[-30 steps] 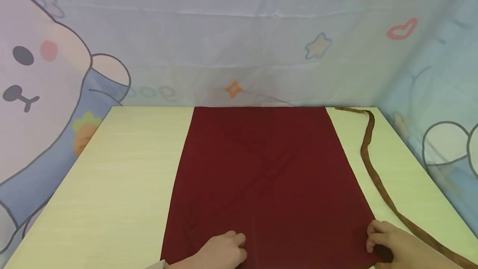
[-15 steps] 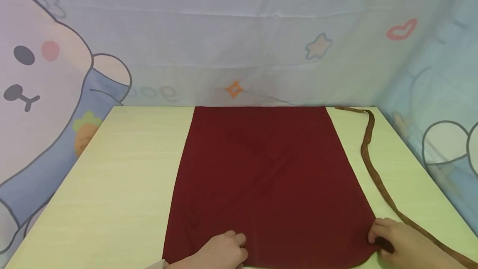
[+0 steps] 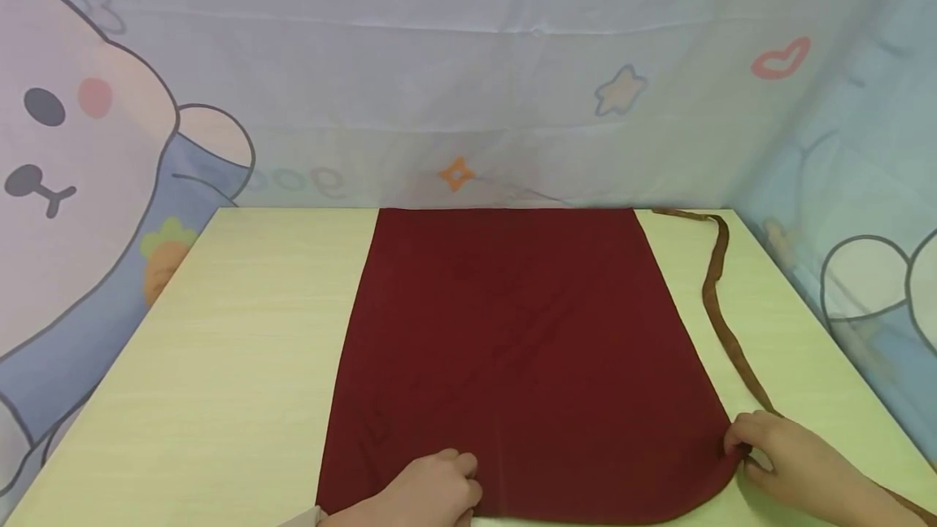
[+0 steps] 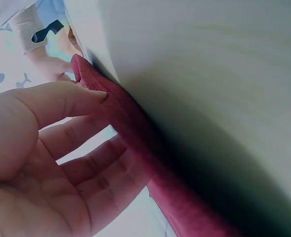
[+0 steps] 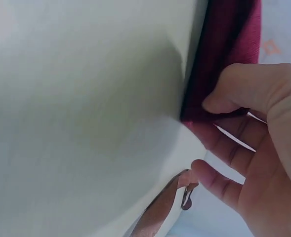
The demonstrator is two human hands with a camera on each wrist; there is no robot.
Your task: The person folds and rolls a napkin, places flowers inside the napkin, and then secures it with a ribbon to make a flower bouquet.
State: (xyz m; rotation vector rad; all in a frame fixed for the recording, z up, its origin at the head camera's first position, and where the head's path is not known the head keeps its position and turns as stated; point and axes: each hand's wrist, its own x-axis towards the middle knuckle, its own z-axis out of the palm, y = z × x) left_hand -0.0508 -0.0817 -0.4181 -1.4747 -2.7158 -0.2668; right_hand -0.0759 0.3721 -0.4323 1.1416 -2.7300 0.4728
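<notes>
A dark red cloth (image 3: 527,348) lies spread over the middle of the table, reaching from its far edge to the near side. At the cloth's near edge, my left hand (image 3: 432,490) pinches the hem between thumb and fingers; in the left wrist view the gripped red edge (image 4: 138,136) stands up off the tabletop. My right hand (image 3: 794,462) holds the near right corner, thumb on one side and fingers behind, as the right wrist view shows with the folded corner (image 5: 229,44). The near edge curves up towards that corner.
A long, narrow brown strip (image 3: 721,328) winds along the right side of the pale table (image 3: 220,364), partly behind my right hand. A printed fabric backdrop (image 3: 476,71) hangs behind the table and along its sides.
My right hand has moved slightly away from me, drawing the corner up, so the near edge now shows as a curve with table below it. The left hand has stayed nearly still.
</notes>
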